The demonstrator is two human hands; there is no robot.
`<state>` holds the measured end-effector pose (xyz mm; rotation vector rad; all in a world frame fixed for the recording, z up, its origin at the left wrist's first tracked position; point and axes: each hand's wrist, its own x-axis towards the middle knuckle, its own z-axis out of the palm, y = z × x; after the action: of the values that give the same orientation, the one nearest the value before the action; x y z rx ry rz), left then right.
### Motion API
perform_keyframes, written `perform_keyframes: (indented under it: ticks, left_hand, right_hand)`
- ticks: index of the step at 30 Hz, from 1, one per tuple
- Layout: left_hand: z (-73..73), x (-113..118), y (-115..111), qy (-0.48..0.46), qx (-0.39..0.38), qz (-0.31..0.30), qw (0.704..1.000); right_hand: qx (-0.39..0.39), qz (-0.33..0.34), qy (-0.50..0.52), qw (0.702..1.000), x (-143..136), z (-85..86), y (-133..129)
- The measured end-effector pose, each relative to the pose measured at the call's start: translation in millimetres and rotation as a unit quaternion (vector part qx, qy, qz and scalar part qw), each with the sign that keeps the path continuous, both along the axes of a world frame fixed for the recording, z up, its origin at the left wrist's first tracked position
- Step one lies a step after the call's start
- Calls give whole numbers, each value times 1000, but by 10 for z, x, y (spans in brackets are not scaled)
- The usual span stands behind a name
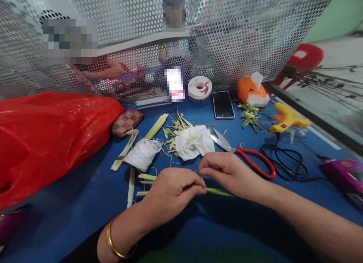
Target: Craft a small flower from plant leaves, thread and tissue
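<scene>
Fingers pinched, my left hand (177, 189) grips a small bunch of green leaf strips (217, 191). The strips' pale ends stick out on its left side, their green tips on its right. Just above and to the right, my right hand (224, 172) is closed in a pinch near the left fingertips. A fine line, perhaps thread, shows between the hands, but what the right fingers hold is hidden. Beyond my left hand lies a bundle of white thread (143, 154). A crumpled white tissue (195, 143) with pale scraps on it lies past both hands.
Red-handled scissors (255, 159) lie beyond my right forearm, near a yellow glue gun (289, 117) and its black cord. Farther back are a phone (223, 104), a ribbon spool (200, 88) and an orange tissue pack (251, 90). A red plastic bag (56, 138) covers the left side.
</scene>
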<state>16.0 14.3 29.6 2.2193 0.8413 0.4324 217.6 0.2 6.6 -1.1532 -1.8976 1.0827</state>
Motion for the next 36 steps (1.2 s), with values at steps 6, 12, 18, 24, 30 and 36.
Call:
perform_keyframes:
  ticks: [6, 12, 18, 24, 30, 36]
  left_hand:
    - [13, -4, 27, -65, 12, 128, 990]
    - [-68, -8, 43, -81, 23, 214, 973]
    - [-68, 26, 61, -86, -44, 236, 967]
    - [-73, 37, 51, -58, -7, 226, 972]
    - [-112, 22, 38, -50, 46, 203, 977]
    - [-185, -24, 3, -31, 180, 162, 970]
  right_hand:
    - [-180, -36, 141, 973, -115, -133, 15]
    - [-4, -59, 54, 997, -231, -158, -148]
    - [142, -57, -50, 987, -209, -155, -216]
    - [151, -30, -68, 986, -217, -211, -235]
    - [207, -6, -56, 977, -204, -163, -221]
    - [239, -1, -32, 971, -204, -120, -215]
